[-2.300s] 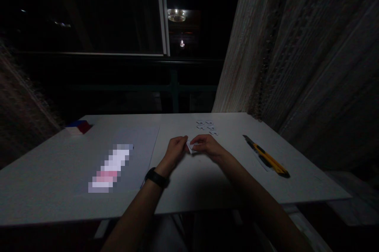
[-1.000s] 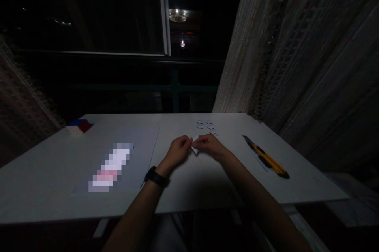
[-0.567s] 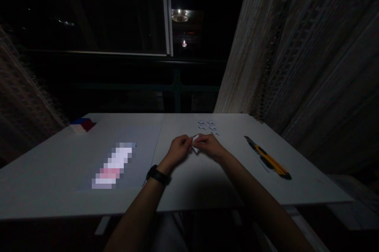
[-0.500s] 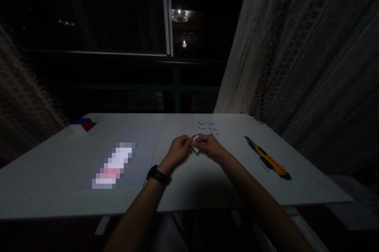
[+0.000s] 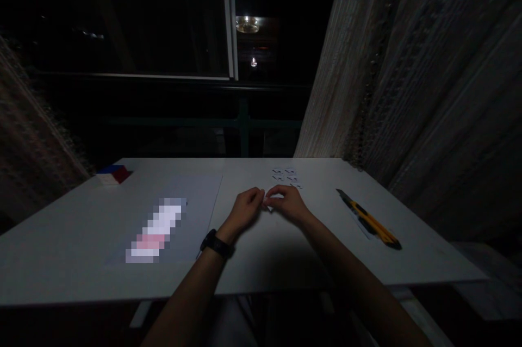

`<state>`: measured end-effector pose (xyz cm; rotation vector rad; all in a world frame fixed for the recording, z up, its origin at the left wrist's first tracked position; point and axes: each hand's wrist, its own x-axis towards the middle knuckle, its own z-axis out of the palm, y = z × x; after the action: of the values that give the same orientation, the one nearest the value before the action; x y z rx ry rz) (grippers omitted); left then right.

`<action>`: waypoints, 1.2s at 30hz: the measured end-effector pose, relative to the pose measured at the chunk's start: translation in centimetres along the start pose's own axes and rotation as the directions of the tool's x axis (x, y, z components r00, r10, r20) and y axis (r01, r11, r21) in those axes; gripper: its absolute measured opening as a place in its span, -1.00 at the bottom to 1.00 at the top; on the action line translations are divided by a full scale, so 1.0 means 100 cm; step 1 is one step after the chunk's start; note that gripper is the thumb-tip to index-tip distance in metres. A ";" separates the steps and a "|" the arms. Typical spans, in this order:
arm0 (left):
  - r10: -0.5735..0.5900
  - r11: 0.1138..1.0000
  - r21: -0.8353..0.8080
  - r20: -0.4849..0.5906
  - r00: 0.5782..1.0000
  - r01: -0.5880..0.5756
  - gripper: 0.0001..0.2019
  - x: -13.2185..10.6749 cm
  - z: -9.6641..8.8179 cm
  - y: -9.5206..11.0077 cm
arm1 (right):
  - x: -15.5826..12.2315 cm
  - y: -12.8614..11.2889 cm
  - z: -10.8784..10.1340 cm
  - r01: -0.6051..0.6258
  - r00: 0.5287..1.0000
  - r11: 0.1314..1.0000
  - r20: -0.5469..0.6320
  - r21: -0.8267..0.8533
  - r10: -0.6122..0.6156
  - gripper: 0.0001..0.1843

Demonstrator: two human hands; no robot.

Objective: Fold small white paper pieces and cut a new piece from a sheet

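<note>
Left hand and right hand close together over the white table, wrists apart, fingers curled, each pinching a small paper piece held between them at thumb and fingertip. Fingers cover most of it, outline unclear; pixelation masks part of the paper sheet at left.

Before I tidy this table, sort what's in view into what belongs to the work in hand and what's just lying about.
In the work:
- left hand and right hand
- small white piece at their fingertips, mostly hidden
- probably the small marked pieces just beyond

Apparently lying about, untouched:
- yellow-and-black knife
- multicoloured cube
- large sheet
</note>
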<state>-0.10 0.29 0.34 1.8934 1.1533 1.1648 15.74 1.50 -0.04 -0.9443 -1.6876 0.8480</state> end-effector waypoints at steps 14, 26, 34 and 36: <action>0.025 0.999 0.037 -0.029 0.999 -0.024 -0.63 0.000 0.000 0.000 | -0.001 0.003 0.006 -0.013 0.999 1.000 -0.044 -0.014 0.012 -0.78; -0.032 0.999 -0.033 -0.070 0.997 0.029 -0.62 0.001 0.001 0.000 | 0.001 0.000 0.007 0.015 0.995 0.990 -0.099 0.138 -0.002 -0.74; -0.002 1.000 0.031 -0.093 0.996 0.005 -0.62 0.001 0.001 0.002 | 0.001 0.000 0.008 0.019 0.989 0.994 -0.145 0.105 -0.004 -0.75; 0.007 0.998 0.069 -0.108 0.994 0.000 -0.63 0.000 0.001 0.002 | 0.000 -0.002 0.008 0.021 0.989 0.996 -0.151 0.087 -0.008 -0.76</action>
<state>0.08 0.22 0.48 1.9045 1.2641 1.2571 14.92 1.34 -0.14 -0.9115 -1.5137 0.8150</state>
